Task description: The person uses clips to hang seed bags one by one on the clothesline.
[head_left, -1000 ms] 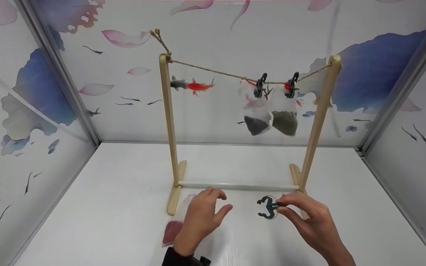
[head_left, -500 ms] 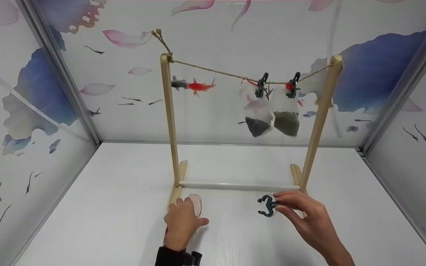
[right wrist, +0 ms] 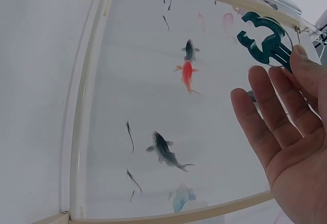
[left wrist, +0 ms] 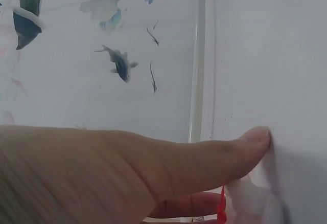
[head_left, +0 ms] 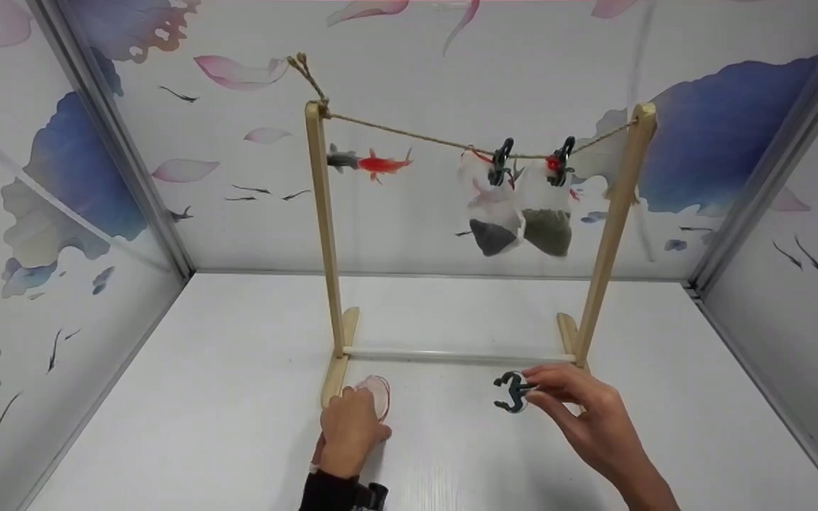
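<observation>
My left hand (head_left: 348, 433) is over a sheer drawstring pouch (head_left: 378, 397) on the white table, its fingers curled down at the pouch and covering most of it. Pale mesh and a red cord (left wrist: 222, 206) show between thumb and fingers in the left wrist view. My right hand (head_left: 586, 408) pinches the handles of a dark green plastic clothespin (head_left: 512, 392), whose curved jaws point left; the right wrist view shows the same clothespin (right wrist: 265, 37) at the thumb. Two more pouches, one with dark filling (head_left: 492, 238) and one with olive filling (head_left: 549, 231), hang from the rope by clothespins.
A wooden stand (head_left: 325, 234) carries the sagging rope (head_left: 402, 133) between two posts, with a pale crossbar (head_left: 459, 355) low between them. Printed panels (head_left: 409, 227) with fish and petals enclose the table (head_left: 238, 369) at the back and sides.
My left hand has moved left and down onto the pouch, hiding its reddish filling, and its fingers have curled. The right hand stays almost in place with the clothespin.
</observation>
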`<state>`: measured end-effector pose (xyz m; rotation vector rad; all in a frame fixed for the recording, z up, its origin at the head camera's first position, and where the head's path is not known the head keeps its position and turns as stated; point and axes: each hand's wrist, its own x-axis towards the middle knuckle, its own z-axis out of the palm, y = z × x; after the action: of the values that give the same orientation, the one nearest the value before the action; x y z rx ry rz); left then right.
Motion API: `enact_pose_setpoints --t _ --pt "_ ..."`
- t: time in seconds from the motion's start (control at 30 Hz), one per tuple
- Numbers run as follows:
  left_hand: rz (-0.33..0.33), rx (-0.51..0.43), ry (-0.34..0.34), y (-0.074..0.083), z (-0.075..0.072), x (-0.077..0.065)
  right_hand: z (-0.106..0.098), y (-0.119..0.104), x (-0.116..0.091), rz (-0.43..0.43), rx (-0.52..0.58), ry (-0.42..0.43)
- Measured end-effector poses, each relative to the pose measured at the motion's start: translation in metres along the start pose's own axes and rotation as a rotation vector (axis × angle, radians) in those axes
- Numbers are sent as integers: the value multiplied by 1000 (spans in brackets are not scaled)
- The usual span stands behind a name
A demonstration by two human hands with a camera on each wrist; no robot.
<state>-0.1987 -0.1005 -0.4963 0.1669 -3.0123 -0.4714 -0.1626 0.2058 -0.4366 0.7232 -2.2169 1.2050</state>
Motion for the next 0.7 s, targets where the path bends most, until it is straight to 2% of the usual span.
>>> enact_pose_setpoints --t 0.17,0.43,0.7 --pt "25 34 36 -1 3 1 1 0 0 17 6 -5" --pt "74 65 147 -2 7 0 2 0 0 6 18 6" --pt "100 71 180 -3 8 -1 3 0 0 18 20 1"
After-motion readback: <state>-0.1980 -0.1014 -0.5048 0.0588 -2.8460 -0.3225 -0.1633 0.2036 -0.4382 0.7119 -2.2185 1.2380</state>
